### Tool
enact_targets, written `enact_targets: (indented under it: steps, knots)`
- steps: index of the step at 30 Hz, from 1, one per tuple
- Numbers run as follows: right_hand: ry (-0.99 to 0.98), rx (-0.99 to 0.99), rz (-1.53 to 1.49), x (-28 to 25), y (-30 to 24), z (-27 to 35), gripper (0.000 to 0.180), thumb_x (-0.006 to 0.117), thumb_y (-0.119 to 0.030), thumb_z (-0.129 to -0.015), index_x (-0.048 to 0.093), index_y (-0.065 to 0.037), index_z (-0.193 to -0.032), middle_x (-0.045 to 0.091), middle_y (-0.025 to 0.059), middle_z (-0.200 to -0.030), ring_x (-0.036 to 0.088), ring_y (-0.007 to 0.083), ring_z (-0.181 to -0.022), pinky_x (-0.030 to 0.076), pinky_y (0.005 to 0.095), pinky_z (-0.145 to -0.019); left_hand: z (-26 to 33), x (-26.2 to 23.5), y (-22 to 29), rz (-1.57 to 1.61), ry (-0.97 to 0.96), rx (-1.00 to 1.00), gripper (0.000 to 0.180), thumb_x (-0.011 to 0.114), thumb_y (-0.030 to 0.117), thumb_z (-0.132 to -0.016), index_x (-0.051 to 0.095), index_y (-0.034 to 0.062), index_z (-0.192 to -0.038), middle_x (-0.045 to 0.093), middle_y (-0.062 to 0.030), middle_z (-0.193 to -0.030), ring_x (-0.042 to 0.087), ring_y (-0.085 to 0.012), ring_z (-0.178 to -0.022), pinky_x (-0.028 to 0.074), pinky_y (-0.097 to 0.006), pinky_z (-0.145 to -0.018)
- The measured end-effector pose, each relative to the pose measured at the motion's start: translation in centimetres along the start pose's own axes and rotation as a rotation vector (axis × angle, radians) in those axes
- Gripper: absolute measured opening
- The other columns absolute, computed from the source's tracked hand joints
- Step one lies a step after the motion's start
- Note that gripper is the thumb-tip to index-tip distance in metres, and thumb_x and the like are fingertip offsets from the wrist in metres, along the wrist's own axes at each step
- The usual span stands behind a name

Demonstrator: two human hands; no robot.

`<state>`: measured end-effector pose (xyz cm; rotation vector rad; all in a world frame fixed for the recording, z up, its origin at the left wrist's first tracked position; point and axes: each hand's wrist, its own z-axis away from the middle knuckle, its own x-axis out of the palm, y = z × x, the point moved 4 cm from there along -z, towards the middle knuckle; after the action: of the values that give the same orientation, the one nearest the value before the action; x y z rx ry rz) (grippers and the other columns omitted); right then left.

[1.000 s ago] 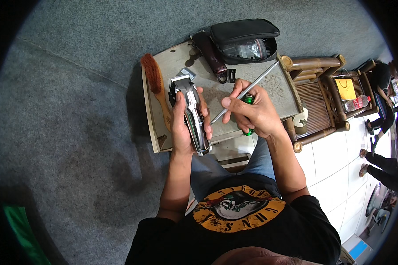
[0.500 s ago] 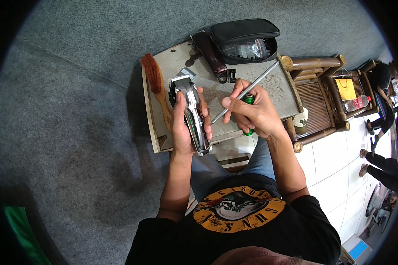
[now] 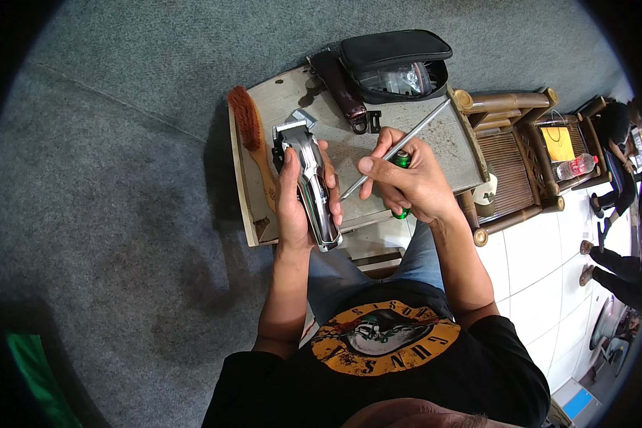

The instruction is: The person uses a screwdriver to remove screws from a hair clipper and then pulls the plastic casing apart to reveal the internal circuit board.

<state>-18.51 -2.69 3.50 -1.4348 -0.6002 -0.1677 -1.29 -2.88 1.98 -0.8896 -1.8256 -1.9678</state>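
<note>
Upright in my left hand [image 3: 292, 207] is a shiny chrome hair clipper [image 3: 311, 167], blade end away from me, the fingers wrapped round its body. My right hand [image 3: 410, 182] pinches a slim metal screwdriver shaft [image 3: 417, 128] between thumb and fingers. The shaft slants, its near end close to the clipper's lower right side; whether it touches cannot be made out. A green, handle-like piece [image 3: 402, 160] also sits within my right hand, partly covered by the fingers. Just behind the clipper's blade lies a small grey metal piece [image 3: 303, 117] on the table.
A worn low table [image 3: 428, 143] carries a red-bristled wooden brush [image 3: 246, 121], a dark maroon clipper [image 3: 341, 93], a small black part [image 3: 374, 122] and an open black case [image 3: 396, 50]. Bamboo chairs [image 3: 506, 157] stand at right, with a cap, bottle and yellow bag. People are beyond.
</note>
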Motion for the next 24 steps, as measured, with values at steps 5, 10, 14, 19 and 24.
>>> enact_targets:
  steps: [5, 10, 14, 19, 24]
  knots:
    - [0.000, 0.001, 0.000, 0.00, 0.04, -0.03, 0.021, 0.074, -0.009, -0.093, 0.054, -0.005, -0.090, 0.072, 0.0155, -0.069, 0.040, 0.0039, -0.036, 0.030, 0.0218, -0.033, -0.03, -0.10, -0.03, -0.021, -0.008, 0.017, 0.061, 0.039, 0.054, -0.108, 0.049, -0.0028, -0.128, 0.055, -0.0057, -0.078, 0.056, -0.0112, -0.047, 0.051, -0.025, -0.035]
    - [0.001, 0.000, 0.005, -0.04, 0.05, -0.05, 0.021, 0.075, -0.010, -0.093, 0.054, -0.005, -0.090, 0.072, 0.0152, -0.069, 0.041, 0.0037, -0.036, 0.030, 0.0216, -0.033, -0.07, -0.04, 0.00, -0.007, -0.010, 0.010, 0.061, 0.039, 0.054, -0.108, 0.050, -0.0029, -0.127, 0.055, -0.0058, -0.078, 0.056, -0.0111, -0.047, 0.052, -0.025, -0.036]
    - [0.003, 0.003, 0.004, -0.03, 0.06, -0.02, 0.021, 0.075, -0.010, -0.093, 0.054, -0.005, -0.090, 0.072, 0.0151, -0.069, 0.041, 0.0037, -0.036, 0.030, 0.0216, -0.032, 0.00, -0.07, -0.06, 0.014, 0.001, -0.004, 0.060, 0.039, 0.053, -0.108, 0.050, -0.0028, -0.127, 0.055, -0.0059, -0.078, 0.056, -0.0112, -0.047, 0.052, -0.024, -0.036]
    - [0.003, 0.006, -0.005, 0.05, -0.01, 0.01, 0.021, 0.075, -0.010, -0.093, 0.055, -0.005, -0.090, 0.072, 0.0153, -0.069, 0.041, 0.0039, -0.035, 0.030, 0.0217, -0.032, -0.10, -0.02, 0.01, 0.000, -0.003, 0.019, 0.060, 0.040, 0.054, -0.108, 0.051, -0.0023, -0.126, 0.056, -0.0058, -0.078, 0.056, -0.0112, -0.047, 0.052, -0.024, -0.036]
    - [0.003, 0.001, -0.001, -0.11, 0.16, -0.05, 0.021, 0.075, -0.010, -0.093, 0.055, -0.005, -0.090, 0.072, 0.0156, -0.070, 0.041, 0.0041, -0.035, 0.030, 0.0221, -0.032, -0.11, -0.14, -0.03, 0.005, 0.007, 0.011, 0.060, 0.038, 0.055, -0.108, 0.053, -0.0001, -0.128, 0.057, -0.0058, -0.078, 0.057, -0.0110, -0.048, 0.053, -0.025, -0.037]
